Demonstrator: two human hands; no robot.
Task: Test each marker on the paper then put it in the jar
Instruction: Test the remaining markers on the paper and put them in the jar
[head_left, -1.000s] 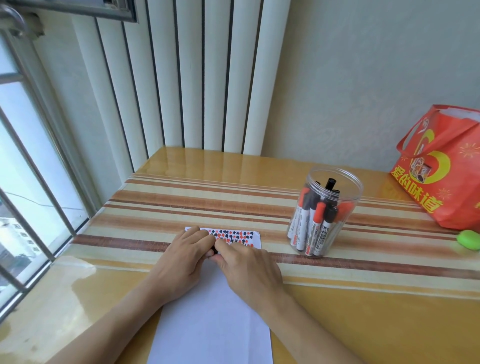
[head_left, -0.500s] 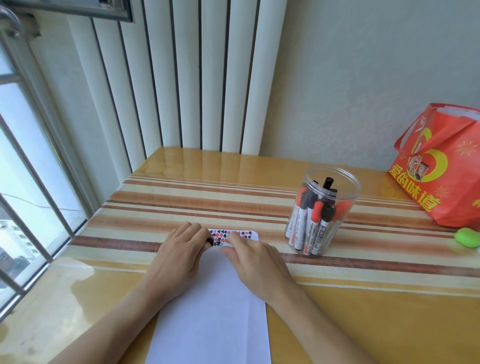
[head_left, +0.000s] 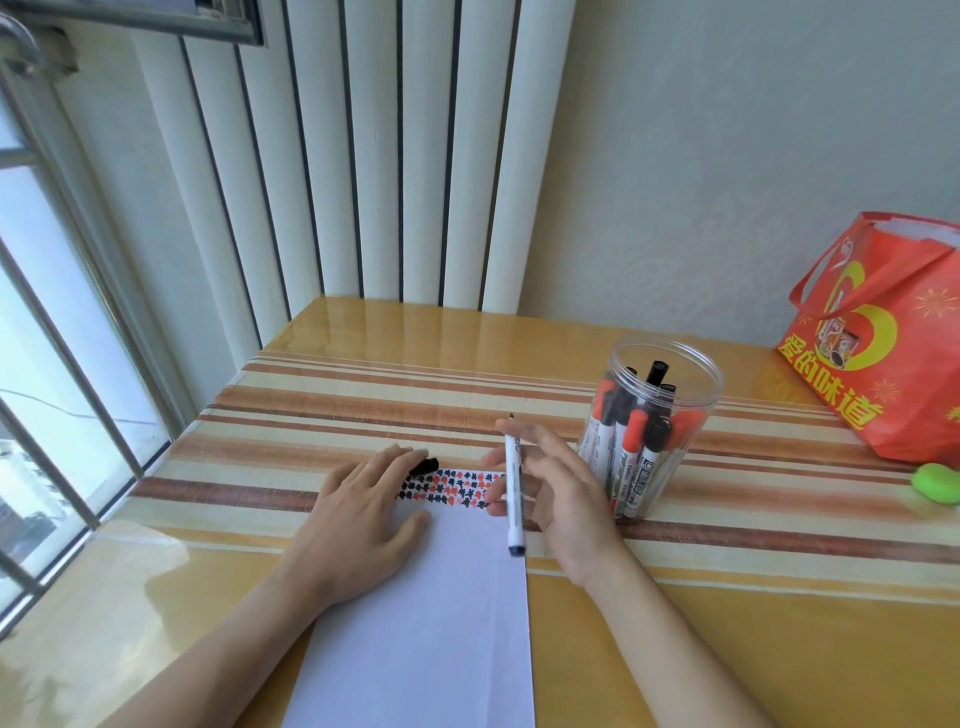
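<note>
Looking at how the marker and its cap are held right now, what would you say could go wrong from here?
1. The right hand pinches the uncapped marker loosely, tip pointing away; it might slip and streak the striped tablecloth.
2. The black cap peeks from under the left hand's fingers at the paper's edge; it could roll off.
3. The jar stands close beside the right hand and might get knocked.

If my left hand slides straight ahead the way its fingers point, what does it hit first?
Probably the black marker cap, which lies right at the fingertips of the left hand. Beyond it is only striped table up to the wall. The hand lies flat on the paper.
</note>
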